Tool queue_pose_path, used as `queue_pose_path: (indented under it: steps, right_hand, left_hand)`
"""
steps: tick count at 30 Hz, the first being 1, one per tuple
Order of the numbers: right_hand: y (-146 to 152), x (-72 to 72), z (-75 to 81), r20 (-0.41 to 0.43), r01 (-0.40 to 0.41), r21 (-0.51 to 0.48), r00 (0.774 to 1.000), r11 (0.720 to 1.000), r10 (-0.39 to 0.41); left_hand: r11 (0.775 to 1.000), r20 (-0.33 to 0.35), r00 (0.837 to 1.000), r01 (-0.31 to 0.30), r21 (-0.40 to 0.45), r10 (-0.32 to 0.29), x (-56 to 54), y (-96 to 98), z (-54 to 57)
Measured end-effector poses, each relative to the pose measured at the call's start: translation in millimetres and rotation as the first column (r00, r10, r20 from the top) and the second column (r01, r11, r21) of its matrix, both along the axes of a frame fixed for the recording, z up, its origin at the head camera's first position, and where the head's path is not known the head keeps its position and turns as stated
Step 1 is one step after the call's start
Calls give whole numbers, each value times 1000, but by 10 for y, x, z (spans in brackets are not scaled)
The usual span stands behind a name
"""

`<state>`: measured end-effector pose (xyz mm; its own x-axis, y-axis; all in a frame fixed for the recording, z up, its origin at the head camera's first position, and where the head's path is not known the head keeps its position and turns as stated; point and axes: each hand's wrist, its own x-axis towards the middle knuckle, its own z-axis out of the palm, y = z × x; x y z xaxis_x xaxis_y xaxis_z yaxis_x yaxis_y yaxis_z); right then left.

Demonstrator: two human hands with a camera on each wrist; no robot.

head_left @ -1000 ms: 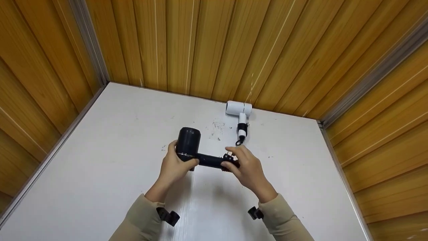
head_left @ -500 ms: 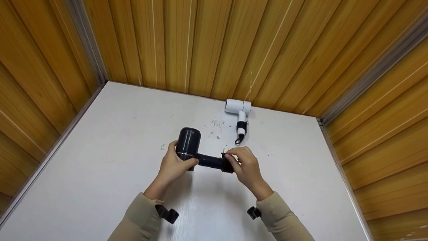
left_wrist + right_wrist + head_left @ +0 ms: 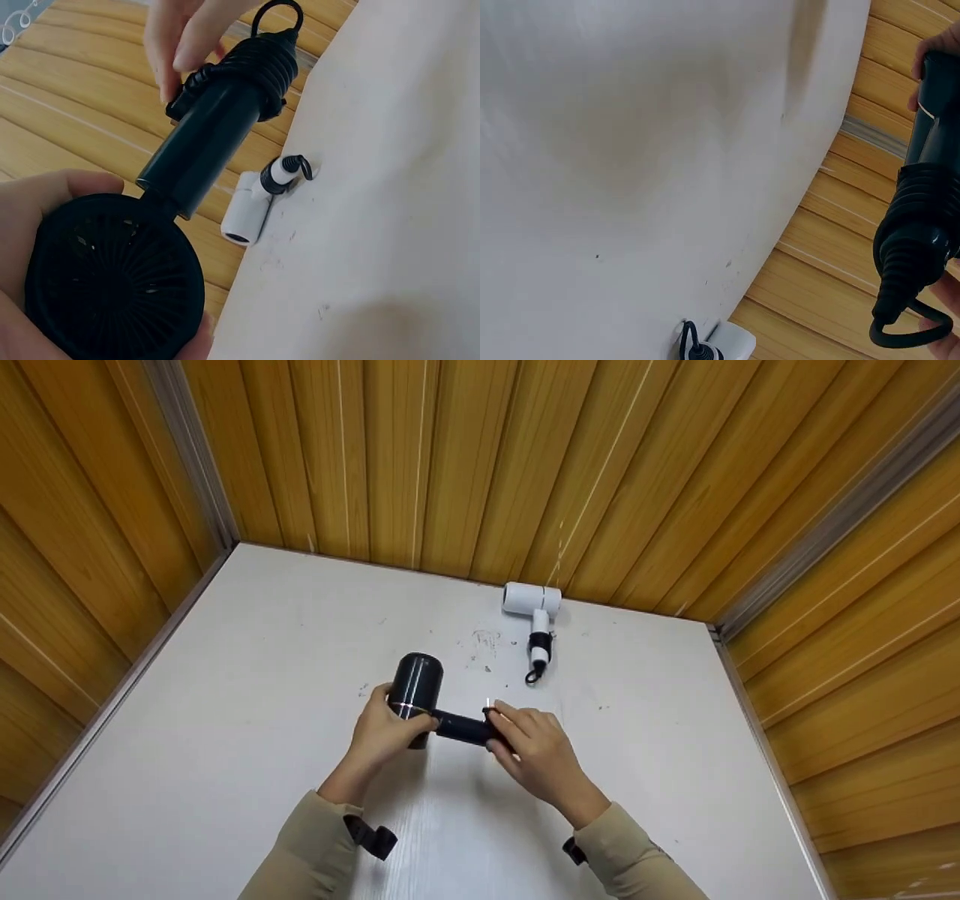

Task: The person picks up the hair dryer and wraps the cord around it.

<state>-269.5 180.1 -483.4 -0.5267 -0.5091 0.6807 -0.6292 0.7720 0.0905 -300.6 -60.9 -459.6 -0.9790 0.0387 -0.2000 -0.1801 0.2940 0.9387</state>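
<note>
A dark, glossy hair dryer (image 3: 416, 681) is held above the white table, its barrel pointing away and its handle (image 3: 460, 727) toward the right. My left hand (image 3: 381, 736) grips the barrel, thumb near the handle joint; the round vented end (image 3: 112, 274) fills that wrist's view. At the handle's far end, the black cord (image 3: 262, 71) is wound in coils, with a small loop at the tip. The fingers of my right hand (image 3: 541, 751) pinch the plug (image 3: 178, 111) against those coils, with the thumb under the handle. A metal prong sticks up past the fingertips.
A white hair dryer (image 3: 523, 598) with its black cord wrapped on the handle lies at the back of the white table (image 3: 247, 720). Wood-look panel walls (image 3: 450, 465) rise behind and at both sides. Dark specks mark the tabletop.
The right hand's fingers have shifted over the plug, covering more of it, and the thumb has dropped below the handle. Both hands and the dark hair dryer have come slightly left and nearer.
</note>
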Motion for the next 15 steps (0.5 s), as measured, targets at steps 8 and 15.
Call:
queue_pose_path:
  steps: [8,15]
  right_hand:
    - [-38,15,-183,23,131,139,990,982,-136]
    - [-87,-150,-361,-121,128,54,985,990,-121]
  left_hand:
    - [999,62,998,0,-53,3,-130,-17,20]
    - [998,109,994,8,-69,0,-156,9,-2]
